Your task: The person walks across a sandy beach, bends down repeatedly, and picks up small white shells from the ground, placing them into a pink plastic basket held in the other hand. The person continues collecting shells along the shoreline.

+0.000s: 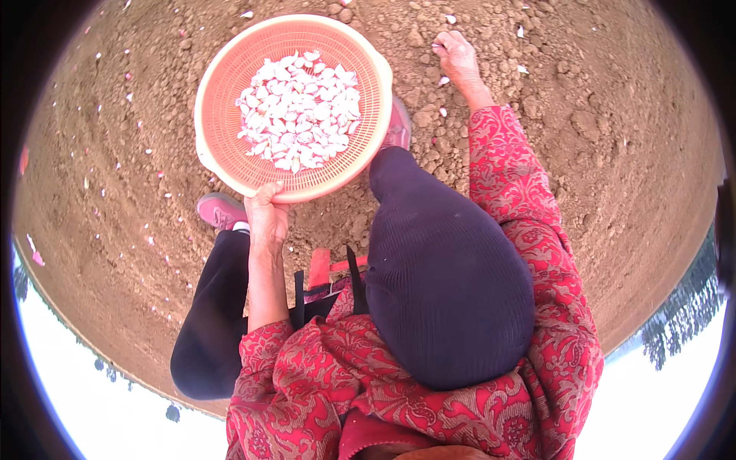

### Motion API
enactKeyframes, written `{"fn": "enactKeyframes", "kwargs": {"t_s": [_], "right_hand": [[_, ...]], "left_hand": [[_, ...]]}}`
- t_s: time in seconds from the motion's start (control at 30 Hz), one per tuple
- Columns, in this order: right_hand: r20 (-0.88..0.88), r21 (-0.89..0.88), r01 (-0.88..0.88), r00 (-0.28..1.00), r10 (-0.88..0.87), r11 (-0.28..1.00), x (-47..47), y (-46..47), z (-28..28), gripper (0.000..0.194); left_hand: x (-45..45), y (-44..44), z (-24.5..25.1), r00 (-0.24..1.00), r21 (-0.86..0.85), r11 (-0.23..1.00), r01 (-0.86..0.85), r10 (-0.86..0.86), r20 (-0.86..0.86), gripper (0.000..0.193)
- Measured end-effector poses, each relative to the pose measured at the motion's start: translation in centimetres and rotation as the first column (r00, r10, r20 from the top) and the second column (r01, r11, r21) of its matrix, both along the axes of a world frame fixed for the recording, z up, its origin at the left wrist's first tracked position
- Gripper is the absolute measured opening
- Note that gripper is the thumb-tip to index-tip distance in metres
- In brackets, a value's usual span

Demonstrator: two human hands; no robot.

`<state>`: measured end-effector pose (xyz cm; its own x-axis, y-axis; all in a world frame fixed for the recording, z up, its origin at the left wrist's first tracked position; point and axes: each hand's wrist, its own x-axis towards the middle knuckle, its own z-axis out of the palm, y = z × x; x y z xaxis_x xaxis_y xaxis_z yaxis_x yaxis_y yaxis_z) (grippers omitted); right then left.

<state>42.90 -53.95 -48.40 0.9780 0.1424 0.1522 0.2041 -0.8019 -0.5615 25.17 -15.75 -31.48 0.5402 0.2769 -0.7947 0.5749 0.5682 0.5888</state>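
My left hand (pixel 268 215) grips the near rim of a round orange plastic colander (pixel 215 115), thumb over the edge. A heap of whitish-pink garlic cloves (pixel 302 112) lies in the colander. To the right, my right hand (pixel 454 52) is low over the brown soil (pixel 425 103), its fingers pinched together at a small pale thing, seemingly a clove. Single cloves lie on the ground near it, one just beyond the fingertips (pixel 451 19) and one by the wrist (pixel 443 80).
Many pale cloves are scattered over the cloddy ground at the left. My pink shoes (pixel 221 210) and dark-trousered knees (pixel 448 276) frame the space below the colander. A red bar (pixel 319 267), perhaps part of a low stool, shows between my legs. Trees stand at the field's edge.
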Motion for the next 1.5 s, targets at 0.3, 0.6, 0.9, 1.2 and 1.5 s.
{"fn": "enactKeyframes", "kwargs": {"t_s": [0.3,0.6,0.9,1.2,1.5], "right_hand": [[0.074,-0.335,-0.139,0.982,0.173,0.932,0.2,0.6,1.5,0.016],[-0.062,-0.349,-0.030,0.998,0.009,0.937,1.1,0.6,0.0,0.012],[-0.180,-0.396,-0.158,0.979,0.092,0.905,1.6,0.0,-0.4,0.012],[0.003,-0.444,-0.321,0.933,0.360,0.836,5.5,10.6,13.6,0.011],[-0.132,-0.387,-0.880,0.347,0.929,0.274,-2.2,31.9,25.4,0.010]], "left_hand": [[-7.1,6.8,6.5,0.976,0.129,0.968,-0.213,0.217,-0.018,0.064],[-14.8,6.8,6.5,0.928,0.041,0.942,-0.332,0.334,-0.167,0.063],[-14.3,6.7,4.1,0.957,-0.026,0.962,-0.272,0.268,-0.107,0.061],[-13.5,4.5,4.6,0.952,0.048,0.952,-0.302,0.304,-0.040,0.047],[-16.5,3.6,6.5,0.957,0.066,0.962,-0.265,0.254,0.138,0.047]]}}
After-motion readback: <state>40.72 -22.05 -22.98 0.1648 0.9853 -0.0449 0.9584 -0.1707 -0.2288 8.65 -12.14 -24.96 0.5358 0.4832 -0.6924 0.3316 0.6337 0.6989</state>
